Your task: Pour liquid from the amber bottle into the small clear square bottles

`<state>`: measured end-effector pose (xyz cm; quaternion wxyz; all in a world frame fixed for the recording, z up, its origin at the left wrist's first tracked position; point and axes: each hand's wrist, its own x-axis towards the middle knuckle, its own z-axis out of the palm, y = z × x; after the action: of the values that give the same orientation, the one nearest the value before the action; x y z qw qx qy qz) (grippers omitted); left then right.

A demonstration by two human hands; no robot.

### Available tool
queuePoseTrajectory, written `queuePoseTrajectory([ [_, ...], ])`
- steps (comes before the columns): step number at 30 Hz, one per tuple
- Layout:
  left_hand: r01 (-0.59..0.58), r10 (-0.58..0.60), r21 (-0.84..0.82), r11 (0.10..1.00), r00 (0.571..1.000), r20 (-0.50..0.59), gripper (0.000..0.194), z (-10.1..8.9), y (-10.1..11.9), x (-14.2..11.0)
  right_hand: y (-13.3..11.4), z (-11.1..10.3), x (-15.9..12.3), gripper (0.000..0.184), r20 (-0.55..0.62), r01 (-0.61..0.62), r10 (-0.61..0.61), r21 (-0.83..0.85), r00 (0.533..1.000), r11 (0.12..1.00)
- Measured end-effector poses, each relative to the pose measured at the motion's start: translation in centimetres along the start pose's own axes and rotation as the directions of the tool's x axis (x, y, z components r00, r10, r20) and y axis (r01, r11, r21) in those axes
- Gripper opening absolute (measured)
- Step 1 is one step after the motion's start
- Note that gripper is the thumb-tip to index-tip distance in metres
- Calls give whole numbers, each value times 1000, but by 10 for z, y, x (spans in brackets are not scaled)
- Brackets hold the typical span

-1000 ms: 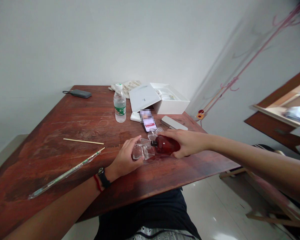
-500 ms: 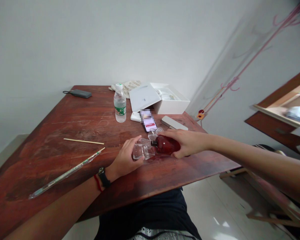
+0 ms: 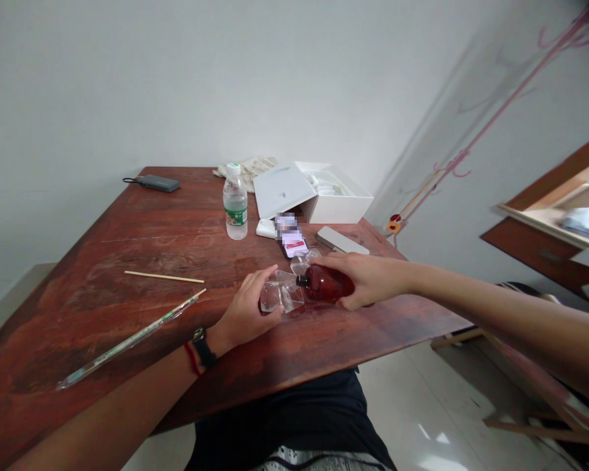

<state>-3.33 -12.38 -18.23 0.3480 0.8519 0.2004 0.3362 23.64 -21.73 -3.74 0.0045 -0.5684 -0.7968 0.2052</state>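
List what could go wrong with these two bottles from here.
The dark red bottle lies nearly level in the right hand, its black neck at the clear square bottle held by the left hand; a slip could spill liquid onto the wooden table. The left forearm, close by, might also knock the long clear tube.

I can read no words here. The green label on the plastic water bottle (image 3: 235, 215) is too small, and the phone screen (image 3: 293, 244) is blurred.
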Motion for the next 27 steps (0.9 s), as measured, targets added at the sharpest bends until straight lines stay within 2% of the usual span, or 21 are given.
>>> queuePoseTrajectory([
  [6,6,-6,6,1000,1000,-1,74,0,1,1,-1,0,0,88,12,-19,20,-11,1000,1000],
  [17,1,-1,2,1000,1000,-5,74,0,1,1,0,1,0,81,-5,5,-5,-15,1000,1000],
  [27,3,-3,-4,1000,1000,-8,75,0,-1,0,2,0,1,84,-11,36,-36,-13,999,999],
])
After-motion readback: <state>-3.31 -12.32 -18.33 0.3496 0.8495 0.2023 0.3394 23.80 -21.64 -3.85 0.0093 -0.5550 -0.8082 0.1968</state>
